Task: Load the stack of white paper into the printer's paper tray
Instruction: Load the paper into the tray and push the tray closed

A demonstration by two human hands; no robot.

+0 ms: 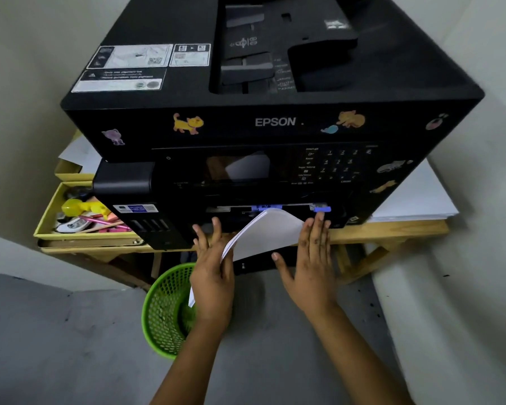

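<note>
A big black Epson printer (275, 121) stands on a wooden table. Its paper tray (254, 266) is pulled out at the bottom front, with blue guides (322, 209) at the back of the slot. A stack of white paper (266, 232) bows upward over the tray, its far edge in the slot. My left hand (214, 267) grips the stack's left edge, fingers over the top. My right hand (310, 258) lies flat with spread fingers against the stack's right side, the thumb under the near edge.
A green mesh waste basket (164, 314) stands on the grey floor below my left arm. A yellow tray (46, 223) of pens and small items sits left of the printer. More white sheets (415, 200) lie on the wooden table (392, 229) at the right.
</note>
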